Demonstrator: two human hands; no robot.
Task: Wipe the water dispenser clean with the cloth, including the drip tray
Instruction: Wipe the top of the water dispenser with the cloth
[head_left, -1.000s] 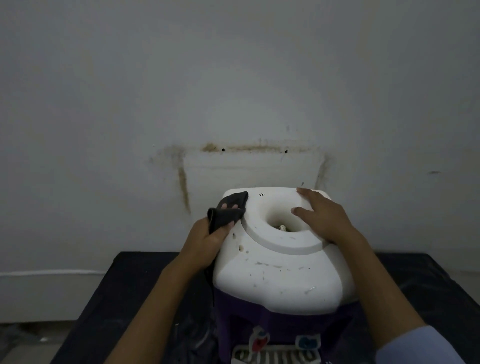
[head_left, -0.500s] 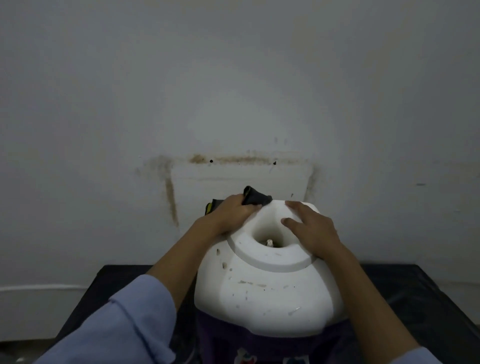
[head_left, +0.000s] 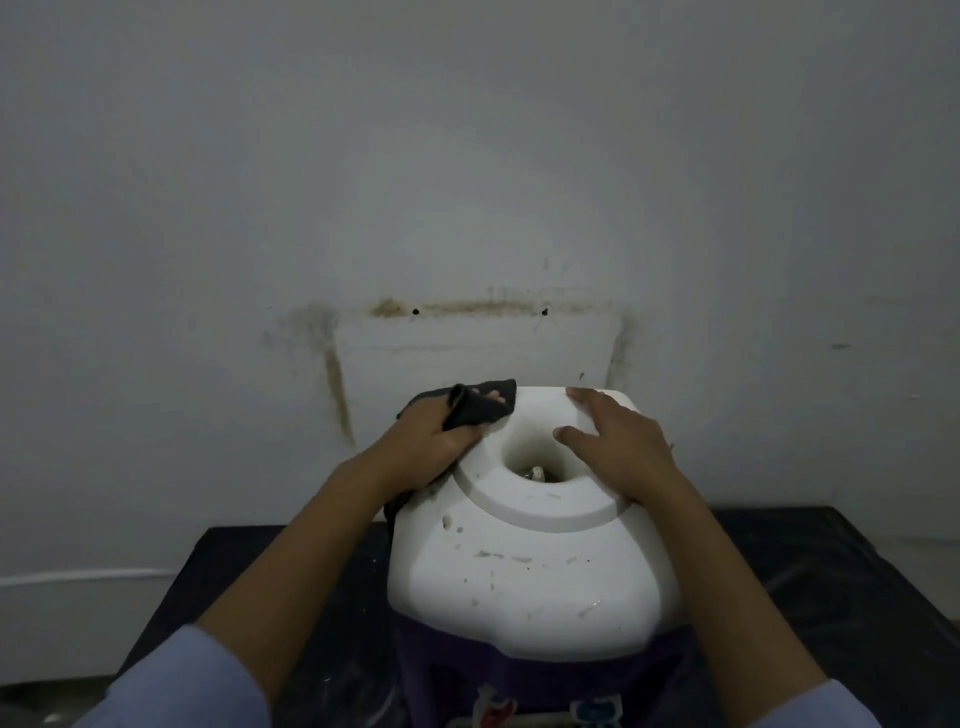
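In the head view, a dark grey crumpled cloth (head_left: 480, 410) is gripped in the left hand (head_left: 426, 444). The fingers are curled round the wad, which is pressed onto the rear left corner of the white-topped, purple-bodied plastic water dispenser (head_left: 524, 587). The right hand (head_left: 618, 441) is laid flat on the raised ring with its fingers spread; nothing is held in it, and it is judged to be steadying the unit.

The round bottle well (head_left: 535, 462) lies between the two hands, just to the right of the cloth and just left of the right thumb. The brown specks and smears (head_left: 498, 556) are spread over the front slope, on the wrist side of the cloth hand and toward the person. Both hands are about equally near this dirt, but only the left one carries the cloth. The top's long axis runs from the wall toward the person, so a stroke drawn back along the left forearm's line is judged to be what is called for next.

The drip tray is not seen; it is taken to lie low on the front, well below both hands. A black sheet-covered table (head_left: 831, 571) is seen under the dispenser.
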